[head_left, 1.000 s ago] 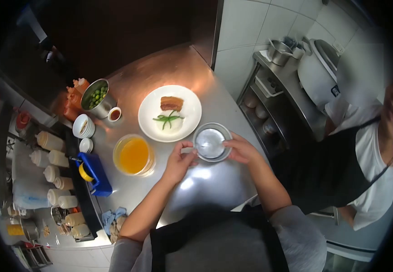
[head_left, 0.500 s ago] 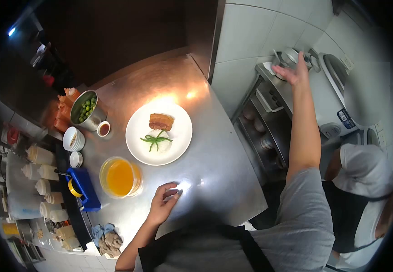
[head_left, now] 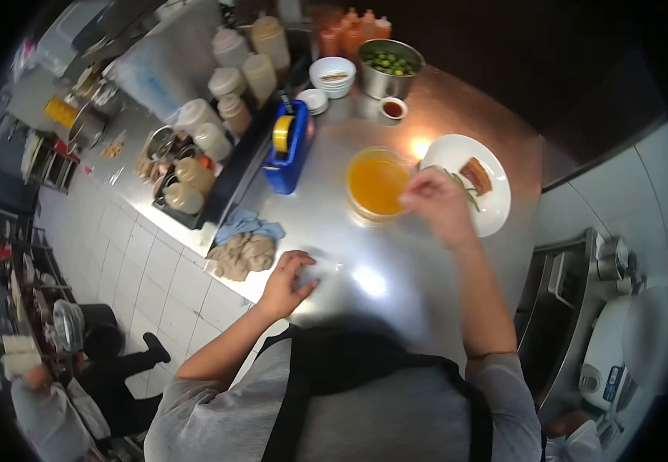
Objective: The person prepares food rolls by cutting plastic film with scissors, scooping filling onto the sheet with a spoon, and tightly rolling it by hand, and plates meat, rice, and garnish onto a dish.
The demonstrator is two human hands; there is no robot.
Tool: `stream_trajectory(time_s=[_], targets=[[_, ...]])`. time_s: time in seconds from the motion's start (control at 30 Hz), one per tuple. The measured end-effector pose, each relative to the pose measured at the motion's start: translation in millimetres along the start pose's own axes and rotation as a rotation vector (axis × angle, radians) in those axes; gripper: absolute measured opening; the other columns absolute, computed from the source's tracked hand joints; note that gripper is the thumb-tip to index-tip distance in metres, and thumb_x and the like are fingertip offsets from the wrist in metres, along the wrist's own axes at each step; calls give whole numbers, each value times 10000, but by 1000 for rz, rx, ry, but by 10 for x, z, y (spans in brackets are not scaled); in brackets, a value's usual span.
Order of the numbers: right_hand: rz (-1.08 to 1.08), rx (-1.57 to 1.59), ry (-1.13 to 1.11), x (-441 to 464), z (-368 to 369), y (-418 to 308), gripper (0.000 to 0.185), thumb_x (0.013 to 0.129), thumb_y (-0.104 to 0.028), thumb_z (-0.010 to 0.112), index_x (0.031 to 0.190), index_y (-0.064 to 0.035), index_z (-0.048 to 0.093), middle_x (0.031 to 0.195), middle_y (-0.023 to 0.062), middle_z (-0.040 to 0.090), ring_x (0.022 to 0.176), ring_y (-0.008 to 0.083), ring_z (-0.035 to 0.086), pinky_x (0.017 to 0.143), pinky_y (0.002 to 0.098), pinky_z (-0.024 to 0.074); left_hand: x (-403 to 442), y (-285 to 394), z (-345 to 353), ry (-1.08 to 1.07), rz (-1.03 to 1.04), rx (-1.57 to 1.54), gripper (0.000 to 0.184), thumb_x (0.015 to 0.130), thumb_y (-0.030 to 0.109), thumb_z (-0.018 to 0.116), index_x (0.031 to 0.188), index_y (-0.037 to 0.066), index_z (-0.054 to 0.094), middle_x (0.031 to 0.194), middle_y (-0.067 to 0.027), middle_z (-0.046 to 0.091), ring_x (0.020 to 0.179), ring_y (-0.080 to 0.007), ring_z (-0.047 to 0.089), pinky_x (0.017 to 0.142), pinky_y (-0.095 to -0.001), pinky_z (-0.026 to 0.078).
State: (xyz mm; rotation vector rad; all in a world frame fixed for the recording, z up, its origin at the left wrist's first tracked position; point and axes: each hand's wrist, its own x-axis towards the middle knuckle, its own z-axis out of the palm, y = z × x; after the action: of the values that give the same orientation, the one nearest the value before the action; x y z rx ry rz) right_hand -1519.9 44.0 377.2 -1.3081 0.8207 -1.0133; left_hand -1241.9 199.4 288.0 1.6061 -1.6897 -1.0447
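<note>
My left hand (head_left: 286,286) is over the steel counter (head_left: 326,262) near its front, fingers apart and holding nothing, to the right of the crumpled cloths (head_left: 246,246). My right hand (head_left: 438,202) is smeared by motion between the tub of orange liquid (head_left: 378,183) and the white plate (head_left: 495,202), covering the plate's left part; whether it holds anything cannot be made out. On the plate are a browned layered piece (head_left: 475,176) and green strips, partly hidden by the hand.
Behind the tub stand a steel pot of green produce (head_left: 388,68), a small sauce cup (head_left: 393,109) and stacked white bowls (head_left: 332,75). A blue tape dispenser (head_left: 288,154) stands left, beside squeeze bottles (head_left: 230,48). A co-worker (head_left: 60,412) is at lower left, a rice cooker (head_left: 609,354) at right.
The view has swung left. My right hand has come back from the side shelf to the tub and plate. The metal bowl, held in both hands earliest, is no longer in my left hand.
</note>
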Motion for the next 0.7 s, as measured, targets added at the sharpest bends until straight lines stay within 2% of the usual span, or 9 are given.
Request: stream_trajectory(time_s=[0.1,0.13,0.17,0.27,0.33,0.47,0.5,0.63,0.7], targets=[[113,-284,-232,69,1095,409,88,793,-35,682,877,-13,673,854,77,672,768,121,630,700,282,525,-158,-276,-408,289,124,520,520,716,80,718,1197,66,522,1250,-176,470,1159,-381,446,974,-444,395],[-169,-470,-370,107,1399,704,122,789,-41,665,907,-13,681,887,128,675,820,217,652,769,321,521,-186,-331,-545,364,83,534,561,713,77,712,1231,56,497,1257,-190,465,1169,-400,432,999,-456,367],[-107,-544,-488,113,1691,889,178,804,-50,624,970,-8,672,974,147,666,923,308,629,844,343,497,-233,-399,-670,435,38,551,602,710,74,706,1265,46,472,1264,-204,459,1179,-419,418,1024,-469,340],[-738,-983,-329,154,2346,1508,282,792,-93,622,1071,-55,646,1107,120,608,987,283,588,847,352,496,-281,-757,-918,493,114,429,691,712,59,695,1335,26,398,1283,-230,450,1200,-420,414,1025,-470,344],[-589,-880,-439,228,2437,1923,187,795,-106,581,963,-56,646,1017,106,598,963,303,582,819,376,489,-262,-936,-996,315,162,429,653,733,67,683,1326,14,413,1307,-221,443,1213,-414,422,1034,-462,354],[-216,-751,-453,444,2609,1857,77,788,-103,548,820,-86,616,893,88,555,964,315,548,779,391,485,-132,-1163,-996,340,254,394,629,690,64,706,1274,47,474,1297,-207,451,1194,-404,439,1006,-469,370],[-166,-754,-454,479,2593,1916,88,745,-137,635,819,-93,620,881,87,557,961,303,553,792,391,479,-122,-1212,-1006,310,256,413,639,679,85,720,1272,71,483,1293,-209,447,1189,-406,439,991,-476,373],[-193,-668,-730,893,2091,821,257,622,-169,790,836,-93,669,917,109,619,882,276,595,857,386,454,-54,-1390,-969,263,318,527,484,708,199,718,1168,148,575,1294,-180,440,1181,-408,424,936,-487,377],[88,-798,-434,1317,1789,364,87,717,-123,702,767,-64,664,769,110,659,748,234,631,688,336,497,-19,-1474,-950,278,344,517,436,694,205,724,1108,152,594,1275,-170,452,1172,-397,435,921,-487,385]])
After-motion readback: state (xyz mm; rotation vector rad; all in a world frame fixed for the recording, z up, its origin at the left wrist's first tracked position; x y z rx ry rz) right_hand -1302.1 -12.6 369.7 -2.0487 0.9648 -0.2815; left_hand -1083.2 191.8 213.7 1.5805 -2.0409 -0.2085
